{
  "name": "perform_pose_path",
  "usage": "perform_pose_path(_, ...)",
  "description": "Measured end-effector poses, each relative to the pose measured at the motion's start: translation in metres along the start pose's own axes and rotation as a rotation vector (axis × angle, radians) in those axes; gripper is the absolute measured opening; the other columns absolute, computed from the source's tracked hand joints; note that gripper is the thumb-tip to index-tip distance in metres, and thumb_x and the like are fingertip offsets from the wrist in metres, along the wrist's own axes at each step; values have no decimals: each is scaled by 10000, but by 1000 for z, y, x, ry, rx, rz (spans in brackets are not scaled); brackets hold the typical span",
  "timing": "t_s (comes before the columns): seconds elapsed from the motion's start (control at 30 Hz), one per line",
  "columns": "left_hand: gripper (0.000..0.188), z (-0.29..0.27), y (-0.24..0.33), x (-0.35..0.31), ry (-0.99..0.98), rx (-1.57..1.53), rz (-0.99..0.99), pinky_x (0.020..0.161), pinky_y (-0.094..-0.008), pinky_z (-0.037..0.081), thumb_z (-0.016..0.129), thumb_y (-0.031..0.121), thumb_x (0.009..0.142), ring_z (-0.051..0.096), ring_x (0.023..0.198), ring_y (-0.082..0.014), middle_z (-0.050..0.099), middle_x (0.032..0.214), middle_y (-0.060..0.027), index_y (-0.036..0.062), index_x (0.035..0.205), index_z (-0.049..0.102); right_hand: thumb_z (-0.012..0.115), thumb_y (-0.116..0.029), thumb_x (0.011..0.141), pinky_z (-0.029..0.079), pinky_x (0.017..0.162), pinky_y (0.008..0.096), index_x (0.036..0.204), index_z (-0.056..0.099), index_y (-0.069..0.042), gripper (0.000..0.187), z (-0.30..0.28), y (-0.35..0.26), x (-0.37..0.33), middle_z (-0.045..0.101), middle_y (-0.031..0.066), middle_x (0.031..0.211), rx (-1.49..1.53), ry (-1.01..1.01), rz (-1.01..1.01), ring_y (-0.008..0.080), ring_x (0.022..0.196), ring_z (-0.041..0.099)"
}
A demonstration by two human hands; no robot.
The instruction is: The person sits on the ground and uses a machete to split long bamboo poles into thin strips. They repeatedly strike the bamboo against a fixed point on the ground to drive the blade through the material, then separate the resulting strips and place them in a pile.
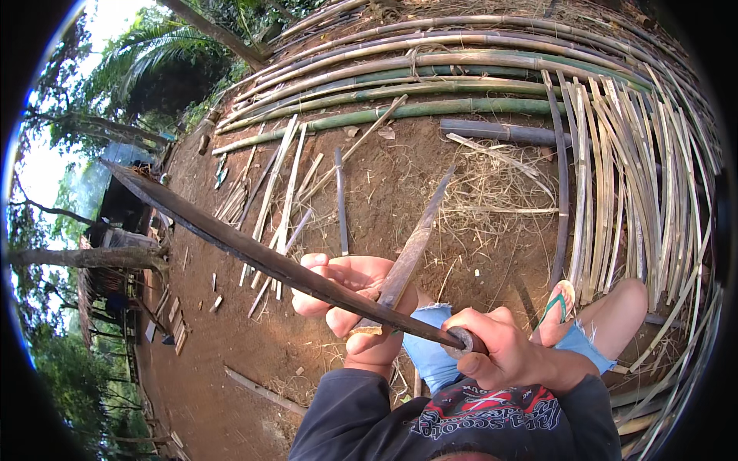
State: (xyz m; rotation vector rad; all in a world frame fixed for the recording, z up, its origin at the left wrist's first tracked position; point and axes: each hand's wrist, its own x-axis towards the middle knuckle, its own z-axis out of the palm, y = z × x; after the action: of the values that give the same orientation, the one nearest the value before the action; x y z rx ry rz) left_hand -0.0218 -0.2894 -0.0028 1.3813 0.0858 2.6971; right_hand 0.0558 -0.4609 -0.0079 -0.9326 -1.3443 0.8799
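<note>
My right hand [503,349] is closed around the round handle of a machete [238,244]. Its long dark blade reaches up and left across the view, passing in front of my left hand [360,270]. A flat, pointed piece of brown wood or split bamboo [421,234] lies across my left palm, its tip pointing away from me. The fingers of that hand curl around its near part, partly hidden behind the blade. Where the blade crosses the piece, I cannot tell whether they touch. The near end of the piece shows a pale cut face.
Long bamboo poles [384,107] lie across the far side. Many split bamboo strips [607,177] are stacked at the right. Loose strips [284,200] and fibrous shavings [500,180] litter the brown dirt. My sandalled foot [555,315] is at the right. Trees and a shelter stand at the left.
</note>
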Motion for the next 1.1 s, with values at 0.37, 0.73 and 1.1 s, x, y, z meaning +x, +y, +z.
perform_pose_path(0.37, 575, -5, 5, 6, -181, -58, 28, 861, -360, 355, 225, 577, 1010, 347, 781, -147, 289, 762, 21, 157, 668, 420, 613, -377, 938, 406, 450, 360, 852, 515, 15, 413, 5, 28, 2, 488, 99, 544, -69, 128, -92, 268, 450, 535)
perform_pose_path(0.73, 549, -14, 5, 16, -225, -134, 28, 837, -357, 372, 230, 517, 1035, 373, 768, -156, 321, 764, 23, 146, 689, 439, 539, -458, 954, 366, 424, 347, 862, 543, 15, 482, 11, 67, -8, 459, 84, 529, -38, 171, 92, 235, 427, 492)
perform_pose_path(1.1, 547, -25, 4, 21, -267, -83, 8, 773, -326, 332, 222, 512, 1038, 329, 746, -144, 311, 767, 25, 155, 694, 451, 541, -352, 974, 371, 440, 413, 807, 503, -12, 381, 3, 106, -15, 452, 152, 510, -136, 226, 273, 352, 453, 516)
